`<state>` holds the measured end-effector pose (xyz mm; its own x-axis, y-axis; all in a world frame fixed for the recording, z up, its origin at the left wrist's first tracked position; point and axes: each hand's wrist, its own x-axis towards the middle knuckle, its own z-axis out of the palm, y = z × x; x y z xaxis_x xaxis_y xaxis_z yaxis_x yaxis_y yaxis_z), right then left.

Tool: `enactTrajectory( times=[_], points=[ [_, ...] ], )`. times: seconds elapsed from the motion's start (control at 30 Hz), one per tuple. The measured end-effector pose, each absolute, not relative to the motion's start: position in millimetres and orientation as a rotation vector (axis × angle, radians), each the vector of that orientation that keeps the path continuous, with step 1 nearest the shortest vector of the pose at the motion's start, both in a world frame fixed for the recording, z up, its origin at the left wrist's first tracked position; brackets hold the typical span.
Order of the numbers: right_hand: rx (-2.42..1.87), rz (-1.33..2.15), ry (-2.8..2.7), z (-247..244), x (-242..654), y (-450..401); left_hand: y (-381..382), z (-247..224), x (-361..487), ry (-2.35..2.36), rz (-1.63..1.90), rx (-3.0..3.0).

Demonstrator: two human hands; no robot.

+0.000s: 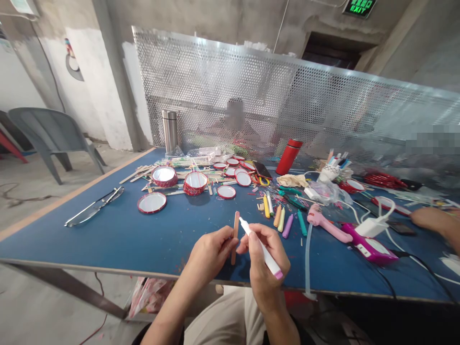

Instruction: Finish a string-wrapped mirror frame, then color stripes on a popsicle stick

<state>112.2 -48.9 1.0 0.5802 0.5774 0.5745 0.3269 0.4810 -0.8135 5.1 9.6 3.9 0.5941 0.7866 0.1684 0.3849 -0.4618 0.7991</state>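
My left hand (216,246) is closed on a wooden craft stick (235,227), held upright above the blue table's near edge. The stick's upper end looks pinkish. In my right hand (268,251) is a white marker (264,250) with a pink end; its tip points up and left, close beside the top of the stick. I cannot tell whether the tip touches the wood. Just beyond my right hand lie several coloured markers, among them a purple one (288,226), an orange one (277,216) and a teal one (302,223).
Round red-rimmed discs (152,203) and loose craft sticks spread across the back. Eyeglasses (95,207) lie at left. A pink glue gun (328,224) and purple power strip (373,247) with cables are at right, near another person's arm (433,221). A red bottle (289,156) stands before the perforated metal screen (201,81).
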Motion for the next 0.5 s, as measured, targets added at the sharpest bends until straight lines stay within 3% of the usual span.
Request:
enactTrajectory(
  times=[0.5],
  points=[
    [-1.128,0.158,-0.985,0.5,113.3,-50.8,8.8,4.7,4.8,0.932,0.691,2.095]
  ],
)
